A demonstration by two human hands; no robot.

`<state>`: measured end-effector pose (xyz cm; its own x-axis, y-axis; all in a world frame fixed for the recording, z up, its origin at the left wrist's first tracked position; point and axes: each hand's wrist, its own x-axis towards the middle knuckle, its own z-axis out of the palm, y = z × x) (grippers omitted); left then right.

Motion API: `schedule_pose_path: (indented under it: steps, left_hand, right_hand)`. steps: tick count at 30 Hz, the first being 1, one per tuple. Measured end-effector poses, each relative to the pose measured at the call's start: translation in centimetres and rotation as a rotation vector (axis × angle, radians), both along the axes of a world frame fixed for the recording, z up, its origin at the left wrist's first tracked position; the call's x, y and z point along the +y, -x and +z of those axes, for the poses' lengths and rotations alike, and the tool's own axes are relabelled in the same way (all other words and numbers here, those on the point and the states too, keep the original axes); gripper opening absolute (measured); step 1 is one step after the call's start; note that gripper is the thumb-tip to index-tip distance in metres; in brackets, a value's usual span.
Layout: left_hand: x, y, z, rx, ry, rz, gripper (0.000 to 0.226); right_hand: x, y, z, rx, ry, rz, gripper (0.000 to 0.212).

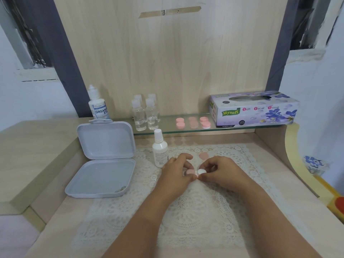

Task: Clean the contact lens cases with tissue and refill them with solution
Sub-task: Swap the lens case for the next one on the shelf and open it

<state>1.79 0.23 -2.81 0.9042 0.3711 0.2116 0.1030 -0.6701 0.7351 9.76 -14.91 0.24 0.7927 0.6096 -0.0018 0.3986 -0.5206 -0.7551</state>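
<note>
Early in the task, by the look of it: one contact lens case (195, 172) held just above the lace mat (186, 211) on the table (55, 229), between both hands. Left hand (178, 172) with fingers curled round the pink-capped half; right hand (219, 170) pinching the white cap (201, 171) between thumb and fingers, apparently unscrewing or tightening it, direction not determinable. One loose pink cap (204, 156) lying on the mat just beyond the hands. Further pink cases (193, 122) lined up on the glass shelf (186, 129), seemingly capped and awaiting treatment. Tissue box (253, 109) at the shelf's right end, no tissue drawn out or in either hand, so wiping judged not yet begun. Solution bottle (97, 105) standing capped at the shelf's left end; white spray bottle (160, 148) upright just beside the left hand; open grey box (104, 159) well to the left. Refilling judged wholly outstanding
</note>
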Motion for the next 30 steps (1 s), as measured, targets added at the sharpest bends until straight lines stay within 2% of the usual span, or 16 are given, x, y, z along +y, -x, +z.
schedule_pose_path:
  steps: [4, 8, 14, 18, 22, 30]
  left_hand:
    - [-0.09, 0.19, 0.09, 0.0, 0.01, -0.058, 0.049]
    - [-0.03, 0.19, 0.13, -0.021, -0.001, 0.023, 0.051]
    - [0.0, 0.03, 0.08, 0.001, 0.006, 0.01, 0.043]
    - [0.03, 0.2, 0.05, 0.013, -0.009, -0.037, 0.048]
    - [-0.21, 0.34, 0.4, 0.002, -0.072, 0.012, 0.052]
    - [-0.09, 0.1, 0.14, 0.014, -0.044, -0.004, 0.043]
  right_hand:
    - [-0.02, 0.04, -0.02, 0.016, -0.014, -0.003, 0.013]
    - [-0.07, 0.08, 0.01, 0.031, -0.016, -0.002, 0.012]
    - [-0.07, 0.19, 0.14, 0.017, -0.012, -0.002, 0.012]
    - [-0.07, 0.19, 0.13, 0.013, -0.008, 0.003, 0.011]
    - [-0.05, 0.11, 0.09, 0.013, 0.002, 0.002, 0.012]
    - [-0.03, 0.12, 0.12, 0.01, -0.006, 0.005, 0.012]
